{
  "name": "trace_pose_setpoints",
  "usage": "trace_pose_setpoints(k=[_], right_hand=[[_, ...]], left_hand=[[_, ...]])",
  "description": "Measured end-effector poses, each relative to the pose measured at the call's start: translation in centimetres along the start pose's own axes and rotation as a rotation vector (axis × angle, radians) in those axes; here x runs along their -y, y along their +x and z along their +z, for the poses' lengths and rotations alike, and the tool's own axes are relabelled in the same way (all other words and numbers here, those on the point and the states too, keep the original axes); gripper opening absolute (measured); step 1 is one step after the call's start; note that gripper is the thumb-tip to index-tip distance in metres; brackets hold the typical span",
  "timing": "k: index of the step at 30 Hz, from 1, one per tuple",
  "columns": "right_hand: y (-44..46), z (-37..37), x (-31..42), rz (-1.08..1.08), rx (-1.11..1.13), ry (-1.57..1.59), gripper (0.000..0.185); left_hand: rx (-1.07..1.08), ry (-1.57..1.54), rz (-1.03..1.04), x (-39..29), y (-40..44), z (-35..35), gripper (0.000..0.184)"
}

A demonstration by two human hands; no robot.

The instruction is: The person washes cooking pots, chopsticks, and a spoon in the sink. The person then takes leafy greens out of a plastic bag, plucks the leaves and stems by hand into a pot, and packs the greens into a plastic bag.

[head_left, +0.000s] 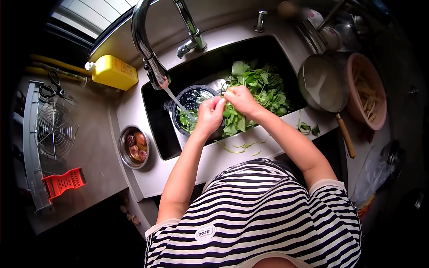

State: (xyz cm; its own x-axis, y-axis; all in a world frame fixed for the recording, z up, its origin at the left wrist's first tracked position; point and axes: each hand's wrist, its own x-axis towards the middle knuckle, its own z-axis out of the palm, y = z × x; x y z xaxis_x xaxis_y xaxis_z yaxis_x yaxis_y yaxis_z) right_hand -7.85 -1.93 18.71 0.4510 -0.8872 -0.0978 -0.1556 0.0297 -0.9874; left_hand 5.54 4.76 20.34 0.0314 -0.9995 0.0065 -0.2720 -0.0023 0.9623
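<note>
Over the sink, my left hand (211,117) is pinched closed near the right rim of a black colander (178,125). My right hand (241,100) is closed on leafy greens (233,119), its fingertips close to those of my left hand. What my left fingers grip is too small to make out. A large heap of green leaves (268,87) fills the right part of the sink. Water runs from the faucet (156,73) into the colander, where some leaves lie in water. Cut stems (232,149) are on the sink's front edge.
To the left are a metal bowl (124,154) of dark red-brown pieces, a yellow bottle (114,73), scissors (54,85), a round wire rack (54,129) and a red grater (65,183). A pan (324,85) and pink basin (380,100) stand on the right.
</note>
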Motion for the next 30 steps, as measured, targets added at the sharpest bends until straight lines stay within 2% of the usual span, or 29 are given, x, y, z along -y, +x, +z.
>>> trace_pose_setpoints(k=[1,3,5,7,10,13,15,16,17,19,20,21,23,26,29,30], right_hand=[[0.7,0.3,-1.0,0.129,-0.133,0.251,0.024],[2.1,-0.7,-1.6,0.180,-0.319,0.390,0.021],[2.0,-1.6,-1.4,0.124,-0.353,0.484,0.019],[1.7,-2.7,-0.6,0.056,-0.379,0.439,0.019],[2.1,-2.7,0.1,0.004,-0.427,0.415,0.018],[2.7,0.7,1.2,-0.018,-0.361,0.462,0.019],[3.5,3.8,1.6,0.012,-0.256,0.479,0.021],[4.3,5.2,1.0,0.063,-0.142,0.435,0.024],[5.2,6.4,0.1,0.112,-0.028,0.391,0.029],[6.8,8.3,-3.7,0.041,0.105,-0.222,0.045],[7.2,8.2,-5.4,0.025,0.164,-0.392,0.051],[6.3,7.2,-3.7,0.089,0.204,-0.487,0.052],[6.5,6.7,-6.7,-0.004,0.063,-0.426,0.050],[5.7,3.0,-6.6,0.048,0.098,-0.241,0.037],[4.5,-1.1,-5.8,0.117,0.037,-0.191,0.029],[4.2,-2.6,-5.7,0.131,0.007,-0.202,0.028]], left_hand=[[0.028,-0.046,0.014,-0.9,-0.9,1.4,0.028],[0.063,0.234,0.237,-2.8,-2.3,3.1,0.023],[0.001,0.318,0.210,-2.7,-3.0,2.2,0.021],[-0.048,0.373,0.130,-2.3,-4.3,0.5,0.019],[0.120,0.650,-0.036,-0.1,-7.2,-2.6,0.016],[0.319,0.679,-0.197,0.5,-9.9,-3.2,0.015],[0.450,0.644,-0.315,-0.2,-10.6,-2.8,0.016],[0.443,0.654,-0.305,0.0,-10.9,-2.5,0.016],[0.421,0.668,-0.304,-0.1,-11.0,-2.2,0.015],[0.397,0.670,-0.305,-0.6,-10.7,-2.3,0.016],[0.363,0.670,-0.271,-0.6,-10.5,-2.6,0.016],[0.329,0.670,-0.238,-0.5,-10.3,-2.9,0.017],[0.230,0.655,-0.215,-0.4,-9.6,-3.4,0.016],[0.049,0.508,-0.125,1.8,-6.6,-3.5,0.016],[-0.166,0.323,-0.033,3.0,-0.5,-3.3,0.046],[-0.291,0.320,-0.065,3.3,2.2,-3.4,0.056]])
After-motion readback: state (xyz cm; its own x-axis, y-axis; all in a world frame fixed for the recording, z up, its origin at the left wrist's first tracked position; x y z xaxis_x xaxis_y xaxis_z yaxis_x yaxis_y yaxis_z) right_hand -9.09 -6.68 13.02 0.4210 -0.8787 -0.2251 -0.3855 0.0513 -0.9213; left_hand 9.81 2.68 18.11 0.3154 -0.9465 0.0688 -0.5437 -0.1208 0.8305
